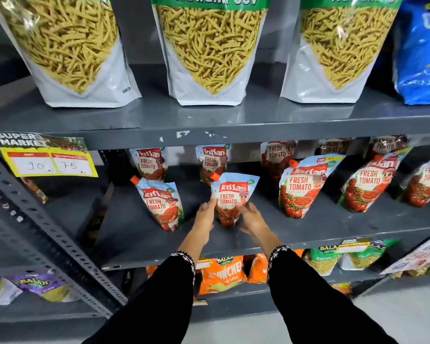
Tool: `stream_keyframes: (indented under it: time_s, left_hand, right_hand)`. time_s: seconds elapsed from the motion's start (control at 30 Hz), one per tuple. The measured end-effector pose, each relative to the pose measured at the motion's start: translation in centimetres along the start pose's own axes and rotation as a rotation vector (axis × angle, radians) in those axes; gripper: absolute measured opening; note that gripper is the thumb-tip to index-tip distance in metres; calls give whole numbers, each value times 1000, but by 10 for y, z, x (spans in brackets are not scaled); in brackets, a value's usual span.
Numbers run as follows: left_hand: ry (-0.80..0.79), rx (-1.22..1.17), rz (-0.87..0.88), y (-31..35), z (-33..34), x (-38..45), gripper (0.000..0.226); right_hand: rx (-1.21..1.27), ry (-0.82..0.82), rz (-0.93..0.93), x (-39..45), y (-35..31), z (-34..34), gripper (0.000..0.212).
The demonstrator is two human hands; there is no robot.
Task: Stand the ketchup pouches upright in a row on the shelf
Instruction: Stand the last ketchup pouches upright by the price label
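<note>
Head view: both hands, left hand [205, 216] and right hand [252, 219], cup centre ketchup pouch [230, 199] low at its sides; soft, likely floppy, so steady the base.

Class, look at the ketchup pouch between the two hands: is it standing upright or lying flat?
Upright. The pouch stands on its base on the shelf, spout cap at top, with both hands at its lower sides.
</note>
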State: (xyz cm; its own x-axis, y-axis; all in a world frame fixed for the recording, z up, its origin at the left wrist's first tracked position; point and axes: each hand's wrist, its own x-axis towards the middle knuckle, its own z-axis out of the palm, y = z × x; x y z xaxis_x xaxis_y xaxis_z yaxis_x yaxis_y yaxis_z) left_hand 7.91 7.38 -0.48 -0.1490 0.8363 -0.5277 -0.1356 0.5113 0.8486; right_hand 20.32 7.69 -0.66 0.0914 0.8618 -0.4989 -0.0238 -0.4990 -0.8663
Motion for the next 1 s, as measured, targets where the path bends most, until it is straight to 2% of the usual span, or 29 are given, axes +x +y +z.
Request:
stream_keyframes:
  time_s: [0.07, 0.2, 0.4, 0.63, 0.87, 1.0]
  left_hand:
    - [-24, 7, 14, 2, 2, 5, 58]
    - [-24, -20, 11, 5, 8, 9, 53]
    - [61, -92, 45, 6, 9, 8, 50]
    - [109, -94, 38, 9, -3, 4, 50]
    - [104, -70, 35, 10, -6, 2, 50]
    - [108, -42, 19, 6, -12, -2, 55]
  right_hand:
    - [23, 2, 15, 9, -1, 0, 64]
    - [54, -36, -1, 14, -5, 1, 46]
    - [5, -73, -25, 17, -6, 9, 42]
    - [-32, -121, -21, 18, -5, 18, 43]
    - [-54, -93, -23, 19, -1, 19, 44]
    - [-48, -46, 6, 21, 4, 22, 58]
